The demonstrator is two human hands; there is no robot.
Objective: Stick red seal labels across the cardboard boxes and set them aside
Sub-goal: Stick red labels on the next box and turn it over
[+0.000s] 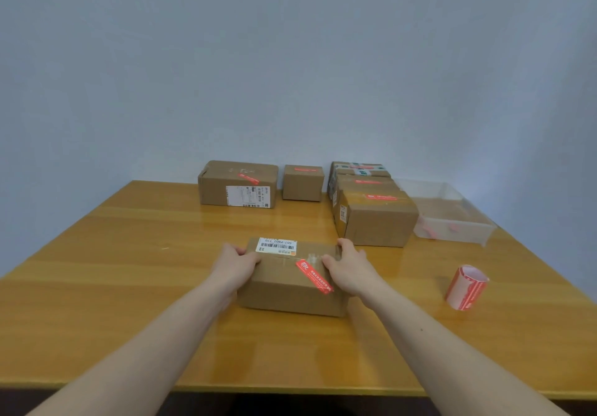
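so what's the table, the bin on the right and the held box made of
Table: looks like wood or veneer under glossy varnish; grain streaks and reflections show.
Bin: clear, slightly frosted plastic; the tabletop shows through its walls.
Box: matte brown cardboard with clear tape along its seam.

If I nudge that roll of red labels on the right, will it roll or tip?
The roll of red labels stands on end, slightly tilted, so a nudge probably tips it. Once down, its round shape would likely roll on the glossy table. It looks hollow, probably light.
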